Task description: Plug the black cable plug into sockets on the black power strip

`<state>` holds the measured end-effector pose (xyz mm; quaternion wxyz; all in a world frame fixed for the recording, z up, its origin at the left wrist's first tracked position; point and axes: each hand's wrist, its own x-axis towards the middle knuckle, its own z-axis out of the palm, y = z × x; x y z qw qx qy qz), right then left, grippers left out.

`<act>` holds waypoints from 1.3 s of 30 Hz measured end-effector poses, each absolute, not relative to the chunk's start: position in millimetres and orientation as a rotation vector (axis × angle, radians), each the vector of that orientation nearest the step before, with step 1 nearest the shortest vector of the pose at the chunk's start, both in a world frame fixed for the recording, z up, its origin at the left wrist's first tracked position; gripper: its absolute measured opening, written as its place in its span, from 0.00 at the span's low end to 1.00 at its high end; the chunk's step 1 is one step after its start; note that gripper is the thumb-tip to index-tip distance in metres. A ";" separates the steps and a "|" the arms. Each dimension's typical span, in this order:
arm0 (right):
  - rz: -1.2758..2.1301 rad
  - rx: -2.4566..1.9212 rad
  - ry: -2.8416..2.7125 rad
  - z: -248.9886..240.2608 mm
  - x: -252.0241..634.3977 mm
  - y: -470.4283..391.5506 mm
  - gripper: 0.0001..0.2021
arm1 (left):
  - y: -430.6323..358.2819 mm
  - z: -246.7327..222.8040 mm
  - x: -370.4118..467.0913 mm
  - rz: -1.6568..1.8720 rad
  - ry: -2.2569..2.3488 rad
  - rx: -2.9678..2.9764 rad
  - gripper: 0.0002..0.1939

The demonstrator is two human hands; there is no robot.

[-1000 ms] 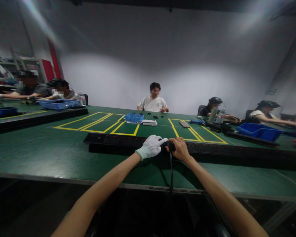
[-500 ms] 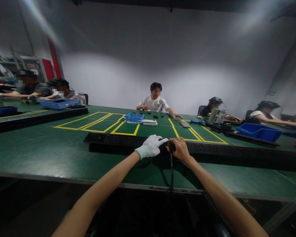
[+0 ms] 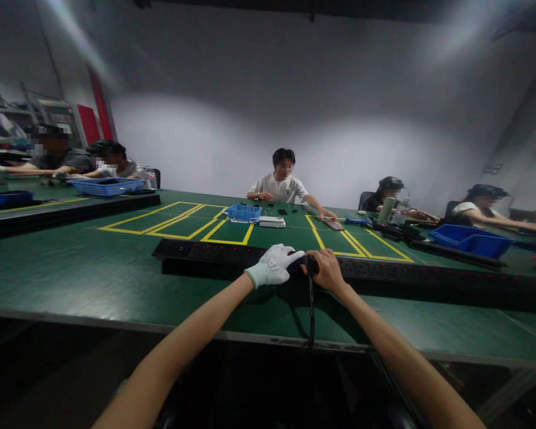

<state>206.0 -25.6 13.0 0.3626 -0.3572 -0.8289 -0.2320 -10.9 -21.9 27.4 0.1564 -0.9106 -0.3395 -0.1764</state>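
While the right hand (image 3: 327, 270) is pinching a black plug (image 3: 311, 265), its cord (image 3: 311, 310) hanging below, the gloved left hand (image 3: 274, 265) is lying at the black socket strip (image 3: 218, 253), forefinger extending toward the plug; whether it is gripping anything, I cannot tell. Both are keeping their pose. Beyond them across the counter (image 3: 116, 280), a co-worker's hand (image 3: 327, 213) is now reaching the phone (image 3: 334, 225), leaving plug and strip undisturbed.
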 end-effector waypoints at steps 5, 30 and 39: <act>-0.591 -0.916 -2.138 12.5 206.3 -25.3 0.14 | -20.1 24.7 -10.2 -0.520 -0.975 -2.596 0.39; -0.599 -0.937 -2.148 12.3 206.4 -25.7 0.14 | -20.3 21.9 -10.8 -0.570 -0.966 -2.572 0.33; -0.598 -0.928 -2.149 12.8 206.4 -25.7 0.14 | -20.1 22.3 -11.4 -0.569 -0.966 -2.580 0.32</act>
